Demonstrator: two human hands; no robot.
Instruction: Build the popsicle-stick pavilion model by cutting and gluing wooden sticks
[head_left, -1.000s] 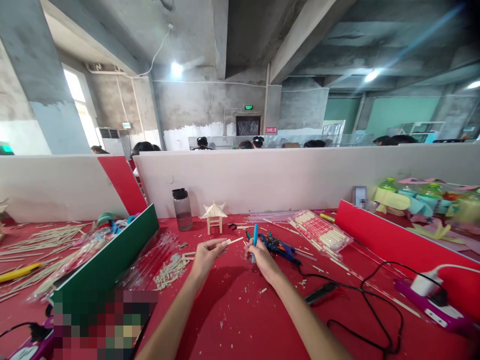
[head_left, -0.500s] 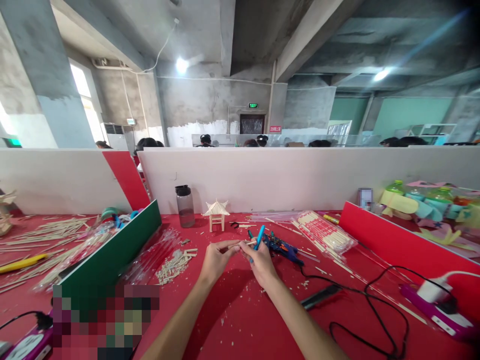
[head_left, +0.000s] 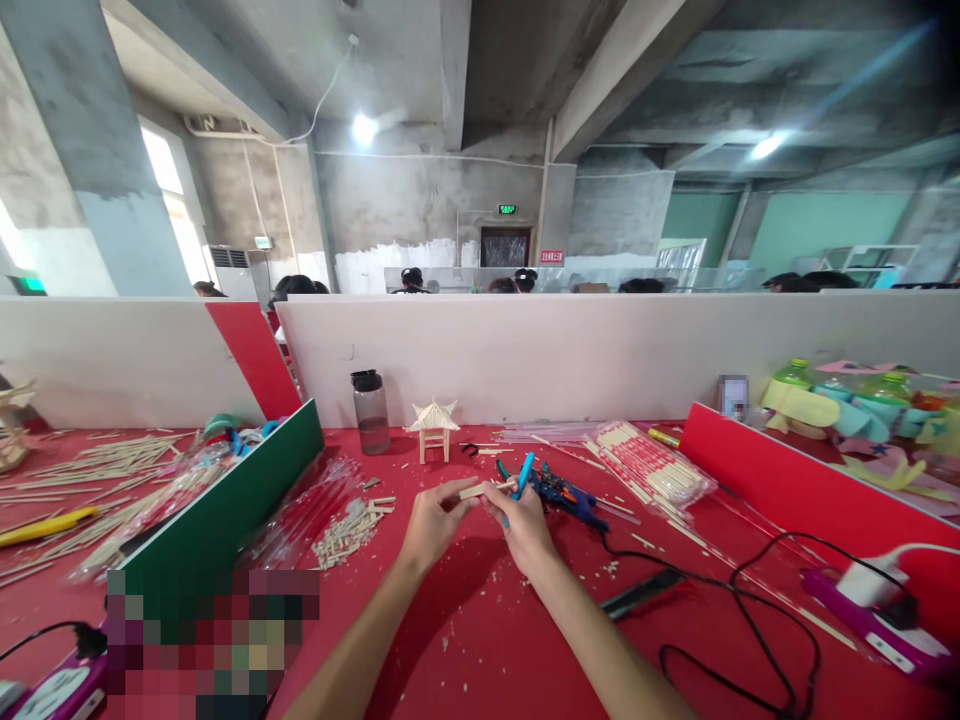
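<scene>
One wood piece (head_left: 472, 491) bridges the fingertips of the left hand (head_left: 433, 522) and right hand (head_left: 527, 522), which were apart a second ago; it lies lengthwise left to right over the desk (head_left: 450, 640). The left pinches one end; the right pinches the other and grips one blue pen (head_left: 525, 473), formerly upright, now slanting. Beyond stand one toy house (head_left: 433, 416) and one bottle (head_left: 372, 420)

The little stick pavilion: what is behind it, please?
Behind the pavilion rises the white partition. Anything small directly behind the pavilion would be covered, so I cannot tell.
</scene>
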